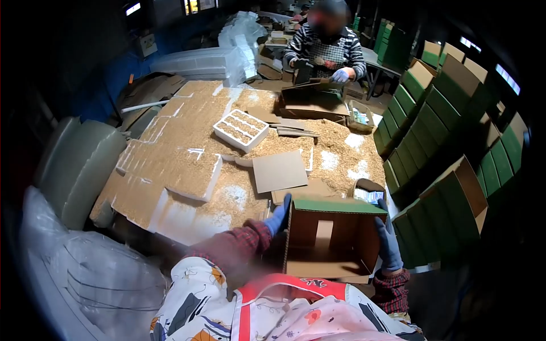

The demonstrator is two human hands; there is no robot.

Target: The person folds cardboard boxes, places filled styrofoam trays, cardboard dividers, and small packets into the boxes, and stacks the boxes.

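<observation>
An open cardboard box (352,233) with a green outer face is tipped toward me, so its brown inside shows. My left hand (277,217), in a blue glove, grips its left side near the top edge. My right hand (389,244), also blue-gloved, presses along the right side with the fingers pointing up. A pale rectangular patch (324,233) shows on the box's inner wall. Just beyond the box lie flat cardboard sheets (280,172), and a small container of packets (368,195) stands near its upper right corner.
Loose tan granular filling covers the worktable (341,139), with filled white trays at left and one white divided tray (241,130) on top. Green boxes (424,148) are stacked at right. Opposite, a person (327,48) handles another box (313,105). Plastic wrap (96,284) lies at lower left.
</observation>
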